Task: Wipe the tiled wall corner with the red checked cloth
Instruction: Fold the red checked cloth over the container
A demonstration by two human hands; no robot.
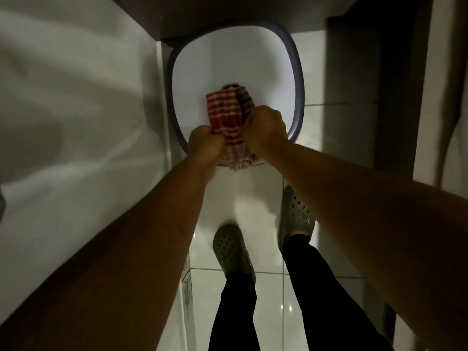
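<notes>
**Both hands clenched on the cloth over the basin**

Nearest the camera, two legs in dark trousers stand on the glossy tiled floor (268, 295), each foot in a green perforated clog (231, 249). The bare forearms reach forward from the frame's lower corners.

The left hand (205, 145) and the right hand (264, 130) are both closed into fists around the red checked cloth (226, 117), which is bunched and stretched between them. One end sticks out beyond the hands; a paler, crumpled end hangs out on the near side.

Just beyond and beneath the hands sits a white basin with a grey-blue rim (296, 69) on the floor. The cloth is held over its near part; whether the basin holds water cannot be told.

To the left of the hands rises a pale wall (76, 110), blurred and shadowed. Beyond the basin, its far edge slips under a dark overhang. The right side is dim and hard to make out.
</notes>
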